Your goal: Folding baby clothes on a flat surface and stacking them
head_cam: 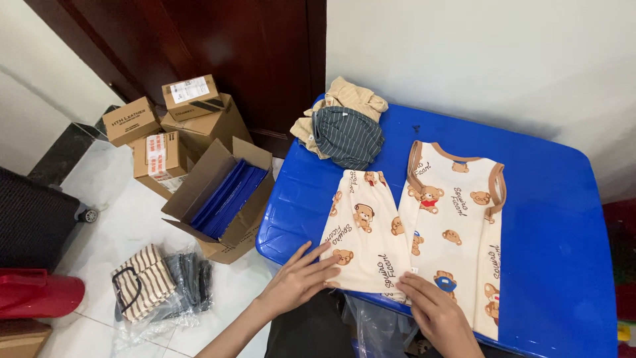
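Head view: the shorts [364, 229] lie flat on the blue worktop [563, 219], just at 9 o'clock of the vest [457, 225]. The left hand [298, 278] rests at their lower edge, fingers [324, 265] spread, touching the hem. The right hand [437, 315] lies flat at 5 o'clock of the shorts, fingers together, pressing the fabric.

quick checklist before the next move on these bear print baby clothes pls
1. Both hands on the garment: ok. Left hand and right hand rest flat on the bear-print shorts at the near edge.
2. Shorts lying flat: ok, no big wrinkles visible.
3. Bear-print vest beside the shorts: ok, laid flat, edges touching.
4. Both pieces fully on the blue table: not ok, their lower hems reach the near edge.
5. Pile of other clothes apart from the set: ok.
6. Plastic bag under the near edge open: cannot tell.
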